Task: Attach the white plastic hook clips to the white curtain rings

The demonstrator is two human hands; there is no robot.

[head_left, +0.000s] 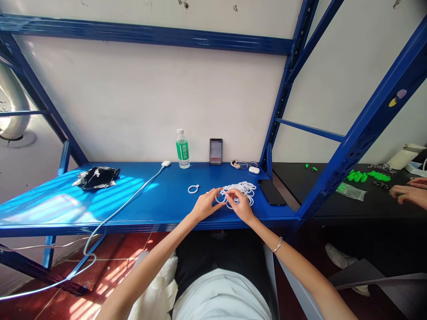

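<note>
A heap of white rings (247, 188), each like a thin loop, lies on the blue tabletop in front of me. At its left edge my left hand (206, 205) curls thumb and fingers around one white ring (218, 199). My right hand (241, 207) pinches at the same ring's right side, over the near part of the heap; its fingertips partly cover what they hold. Apart from the heap, to the left, a single white ring (193, 189) with a small tab lies flat on the table.
Behind stand a water bottle (183, 150) and a small dark-framed screen (216, 151). A black phone (271, 192), glasses (248, 164) and a white earbud case (254, 170) lie right. Crumpled black plastic (97, 178) and a white cable (133, 195) are left. A co-worker's hand (408, 193) is far right, near green pieces (357, 176).
</note>
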